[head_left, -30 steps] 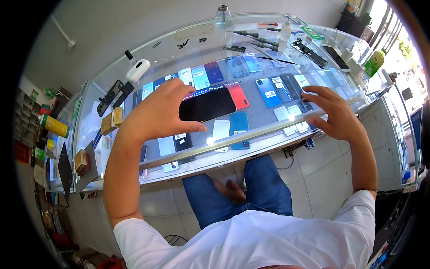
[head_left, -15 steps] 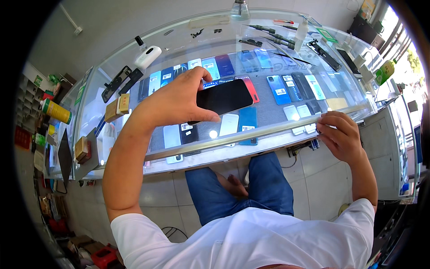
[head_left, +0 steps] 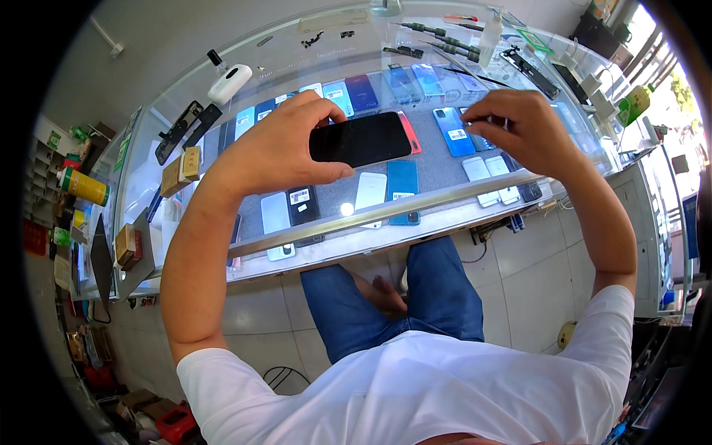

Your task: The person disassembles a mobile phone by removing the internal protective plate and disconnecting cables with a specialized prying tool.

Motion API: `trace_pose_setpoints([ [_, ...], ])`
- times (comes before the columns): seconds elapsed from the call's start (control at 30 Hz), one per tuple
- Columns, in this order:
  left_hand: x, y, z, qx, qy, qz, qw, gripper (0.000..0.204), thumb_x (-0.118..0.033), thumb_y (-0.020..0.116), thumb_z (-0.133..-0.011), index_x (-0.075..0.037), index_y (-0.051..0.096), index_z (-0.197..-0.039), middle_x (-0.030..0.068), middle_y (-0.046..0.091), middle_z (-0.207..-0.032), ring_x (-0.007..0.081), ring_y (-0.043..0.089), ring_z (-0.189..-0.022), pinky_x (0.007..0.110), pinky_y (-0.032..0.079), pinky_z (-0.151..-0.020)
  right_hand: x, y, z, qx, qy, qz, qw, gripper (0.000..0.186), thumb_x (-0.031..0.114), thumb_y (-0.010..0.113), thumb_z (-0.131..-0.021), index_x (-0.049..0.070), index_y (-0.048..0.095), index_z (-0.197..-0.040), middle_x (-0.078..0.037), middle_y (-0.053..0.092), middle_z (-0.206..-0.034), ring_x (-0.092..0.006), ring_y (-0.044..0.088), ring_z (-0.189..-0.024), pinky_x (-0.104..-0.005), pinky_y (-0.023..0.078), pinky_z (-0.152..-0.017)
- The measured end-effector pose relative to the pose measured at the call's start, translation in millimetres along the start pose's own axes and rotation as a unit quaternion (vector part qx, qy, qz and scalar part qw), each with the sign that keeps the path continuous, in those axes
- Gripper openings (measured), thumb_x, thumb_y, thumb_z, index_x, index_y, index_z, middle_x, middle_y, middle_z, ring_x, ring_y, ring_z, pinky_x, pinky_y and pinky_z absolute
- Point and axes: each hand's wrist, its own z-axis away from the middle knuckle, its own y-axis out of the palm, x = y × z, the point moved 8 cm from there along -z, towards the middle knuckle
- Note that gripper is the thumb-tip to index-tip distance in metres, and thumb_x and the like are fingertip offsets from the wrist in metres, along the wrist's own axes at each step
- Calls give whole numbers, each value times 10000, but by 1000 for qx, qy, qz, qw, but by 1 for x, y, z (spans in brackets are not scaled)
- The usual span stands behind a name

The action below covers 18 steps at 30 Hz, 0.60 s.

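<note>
Here, held above the glass-topped display counter [head_left: 415, 204]: a slim black smartphone with a glossy, dark, blank screen [head_left: 361, 139], flat rectangular slab with rounded corners, long axis running nearly level from left to right, right end tipped slightly away, screen facing up. Gripped at its left end by the left hand [head_left: 278, 148], fingers curled over the far long edge, thumb pressed along the near edge. Just beyond the phone's right end, a sliver of red phone case [head_left: 409, 133] behind it. Off to the right of that end, not touching the phone, the right hand [head_left: 519, 130], fingertips drawn together in a pinch; whether anything sits between them, cannot tell. Under the glass below both hands, rows of flat phones and cases in blue, white and purple on grey felt [head_left: 437, 170], several bearing small white rectangular stickers. Left of the left hand's knuckles, a smooth white oval device [head_left: 229, 83] on the glass; farther left, small tan cardboard boxes [head_left: 181, 169] and a yellow cylindrical can with a green top [head_left: 84, 186]. Beyond the right fingertips, slender metal-tipped screwdrivers [head_left: 434, 33] and a clear plastic bottle [head_left: 489, 31].
</note>
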Motion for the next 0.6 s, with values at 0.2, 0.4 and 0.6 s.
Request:
trace_pose_setpoints([
  [0.2,7,0,0,0,-13,2,1000,666,-282,924,-690,-49,637,-1244,90,593,-1168,259,628,-1095,358,513,-990,15,23,-71,10,-24,-13,1000,198,176,752,-964,22,789,-1082,-114,766,-925,-182,696,-752,-300,562,-706],
  [0.4,13,6,2,26,-102,78,991,772,-283,969,-654,-7,604,-1277,137,631,-1194,260,620,-1115,354,499,-1007,34,40,-120,30,-27,-36,999,215,222,751,-990,17,773,-1050,-106,762,-913,-173,689,-771,-304,568,-740],
  [0.6,2,-2,1,-11,-99,54,994,809,-234,970,-635,-81,584,-1330,157,674,-1174,284,660,-1101,378,518,-1000,21,49,-111,-45,-30,-139,989,221,226,737,-970,38,756,-1085,-123,778,-952,-210,741,-839,-349,582,-798],
])
